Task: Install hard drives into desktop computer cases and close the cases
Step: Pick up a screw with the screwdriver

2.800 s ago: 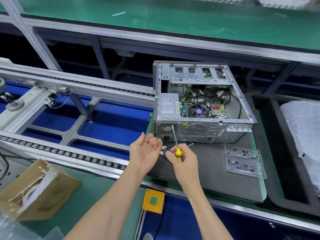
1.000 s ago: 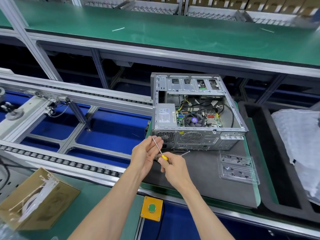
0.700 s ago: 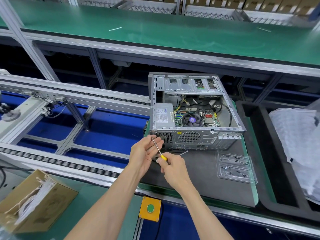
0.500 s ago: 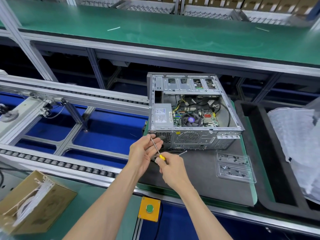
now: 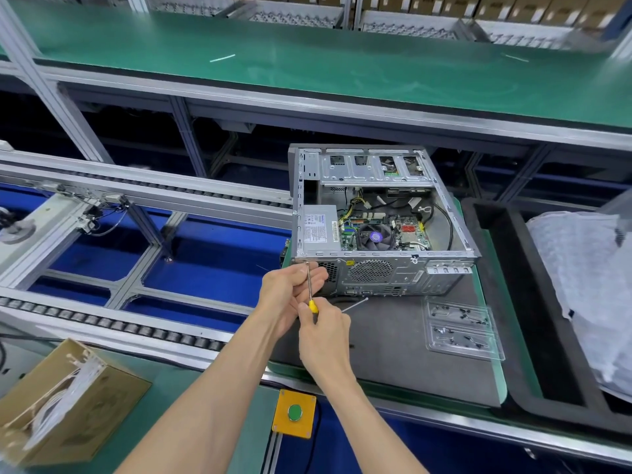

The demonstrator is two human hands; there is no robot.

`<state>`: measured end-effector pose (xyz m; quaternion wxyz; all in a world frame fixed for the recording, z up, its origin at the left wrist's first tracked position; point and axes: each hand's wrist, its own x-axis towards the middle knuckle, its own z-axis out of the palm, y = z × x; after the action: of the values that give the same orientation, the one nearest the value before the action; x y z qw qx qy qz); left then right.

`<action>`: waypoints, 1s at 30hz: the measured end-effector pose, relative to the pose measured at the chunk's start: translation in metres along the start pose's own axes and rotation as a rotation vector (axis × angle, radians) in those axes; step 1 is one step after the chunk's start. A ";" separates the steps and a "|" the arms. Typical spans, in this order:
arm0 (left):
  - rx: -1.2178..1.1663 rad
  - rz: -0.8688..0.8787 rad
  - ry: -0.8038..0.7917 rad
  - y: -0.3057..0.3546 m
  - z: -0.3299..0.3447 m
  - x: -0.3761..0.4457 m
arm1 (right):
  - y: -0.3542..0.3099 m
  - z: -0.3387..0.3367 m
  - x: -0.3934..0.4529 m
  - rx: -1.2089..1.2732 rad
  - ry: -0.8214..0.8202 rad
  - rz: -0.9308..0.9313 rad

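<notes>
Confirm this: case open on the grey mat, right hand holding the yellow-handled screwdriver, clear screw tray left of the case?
Not quite. The head view shows the clear screw tray right of the case. The grey mat, right hand and yellow-handled screwdriver are as stated.
</notes>
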<state>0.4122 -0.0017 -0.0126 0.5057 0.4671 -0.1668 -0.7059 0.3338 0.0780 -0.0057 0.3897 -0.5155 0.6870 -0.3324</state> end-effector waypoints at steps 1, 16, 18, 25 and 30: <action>0.001 -0.002 0.001 0.001 -0.001 -0.001 | -0.001 0.001 0.000 0.000 -0.005 0.009; 0.061 -0.230 -0.049 0.021 -0.006 -0.008 | -0.016 0.010 -0.001 0.221 0.010 0.169; 0.091 -0.228 0.009 0.023 -0.002 -0.009 | -0.017 0.011 0.001 0.295 0.010 0.224; 0.137 -0.174 0.150 0.025 0.009 -0.013 | -0.018 0.012 -0.007 0.388 0.167 0.306; 0.132 -0.113 0.166 0.023 0.005 -0.015 | -0.013 0.013 -0.010 0.296 0.247 0.221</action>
<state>0.4217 0.0007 0.0134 0.4454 0.5650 -0.1438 -0.6795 0.3531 0.0836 0.0014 0.4081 -0.3295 0.7257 -0.4454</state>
